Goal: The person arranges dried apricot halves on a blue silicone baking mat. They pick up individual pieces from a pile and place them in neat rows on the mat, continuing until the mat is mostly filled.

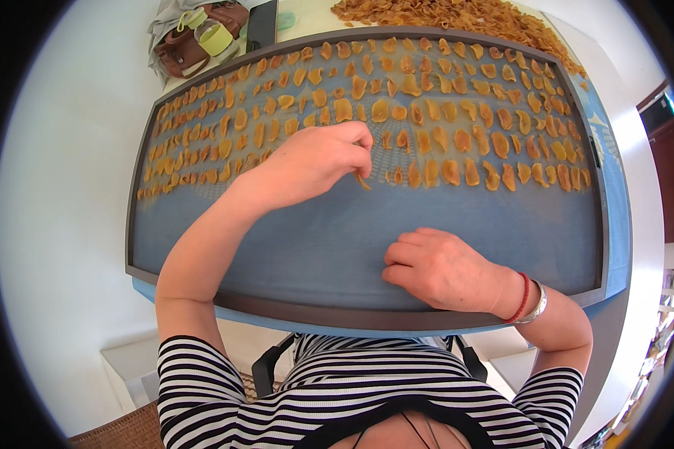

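Note:
A large framed mesh screen [314, 247] lies in front of me, with rows of dried orange-brown slices [379, 111] across its far half. My left hand [328, 157] is over the middle of the lowest rows, thumb and forefinger pinched on a thin dried slice [362, 181] that hangs below the fingertips. Closer to me, my right hand [441, 269] rests low over the bare mesh with its fingers curled in; whether anything is inside them cannot be seen. A red cord bracelet [521, 297] and a silver bangle [534, 303] circle the right wrist.
Beyond the screen's far edge lies a big heap of loose dried slices [455, 12]. At the far left are a brown leather bag [174, 53], a glass bottle with a yellow-green sleeve [214, 39] and a dark phone-like slab [262, 25]. A blue patterned cloth [618, 236] shows under the frame.

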